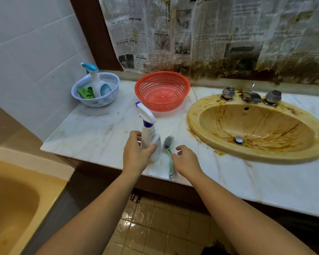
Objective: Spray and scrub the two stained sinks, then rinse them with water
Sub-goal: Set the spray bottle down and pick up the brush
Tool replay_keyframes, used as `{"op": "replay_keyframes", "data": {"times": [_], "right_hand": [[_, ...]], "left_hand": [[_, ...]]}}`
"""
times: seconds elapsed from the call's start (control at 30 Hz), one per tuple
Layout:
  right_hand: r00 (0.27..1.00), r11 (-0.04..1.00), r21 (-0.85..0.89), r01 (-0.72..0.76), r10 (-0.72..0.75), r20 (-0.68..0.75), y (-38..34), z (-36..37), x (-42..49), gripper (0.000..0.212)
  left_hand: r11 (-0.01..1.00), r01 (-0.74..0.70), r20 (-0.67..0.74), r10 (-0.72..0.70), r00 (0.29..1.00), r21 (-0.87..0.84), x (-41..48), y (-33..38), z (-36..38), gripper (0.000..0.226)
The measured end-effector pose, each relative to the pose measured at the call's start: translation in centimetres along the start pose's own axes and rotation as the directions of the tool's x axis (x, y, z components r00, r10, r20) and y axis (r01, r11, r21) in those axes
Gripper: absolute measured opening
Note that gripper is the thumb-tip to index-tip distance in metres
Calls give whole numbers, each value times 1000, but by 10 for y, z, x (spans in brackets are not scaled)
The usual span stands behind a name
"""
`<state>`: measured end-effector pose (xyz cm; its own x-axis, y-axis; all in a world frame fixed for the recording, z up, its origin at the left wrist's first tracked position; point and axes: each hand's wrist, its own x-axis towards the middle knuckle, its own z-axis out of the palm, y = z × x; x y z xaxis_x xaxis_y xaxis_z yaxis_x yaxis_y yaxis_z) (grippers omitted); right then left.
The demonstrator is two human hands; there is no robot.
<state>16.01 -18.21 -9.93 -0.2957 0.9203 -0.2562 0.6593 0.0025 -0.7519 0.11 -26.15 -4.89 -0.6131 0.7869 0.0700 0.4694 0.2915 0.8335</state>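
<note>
Spray bottle (pixel 149 129) stands at frame centre near the front edge of the counter (pixel 92 133), the left hand (pixel 136 153) wrapped round its body; light, stiff plastic by the look, best held at the neck under the trigger. The right hand (pixel 187 159) hovers loosely curled, empty, over the green brush (pixel 169 155) beside it, with bare counter toward the stained sink (pixel 265 157) at right.
</note>
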Motion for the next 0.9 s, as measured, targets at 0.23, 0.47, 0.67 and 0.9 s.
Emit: {"op": "replay_keyframes", "data": {"times": [0.23,0.47,0.67,0.9], "right_hand": [[998,956,-287,67,-65,14,-2,12,19,36],[997,982,-174,66,-73,-33,8,2,11,22],[994,998,22,66,-64,-89,36,-28,-7,18],[991,982,179,57,-34,-133,71,-79,-8,16]], "left_hand": [[1000,2,39,-2,999,-13,6,-11,8,63],[980,191,53,-188,981,-49,-22,-30,13,80],[982,181,171,-170,971,-48,-62,-32,52,5],[994,-92,251,76,965,53,-27,7,103,27]]}}
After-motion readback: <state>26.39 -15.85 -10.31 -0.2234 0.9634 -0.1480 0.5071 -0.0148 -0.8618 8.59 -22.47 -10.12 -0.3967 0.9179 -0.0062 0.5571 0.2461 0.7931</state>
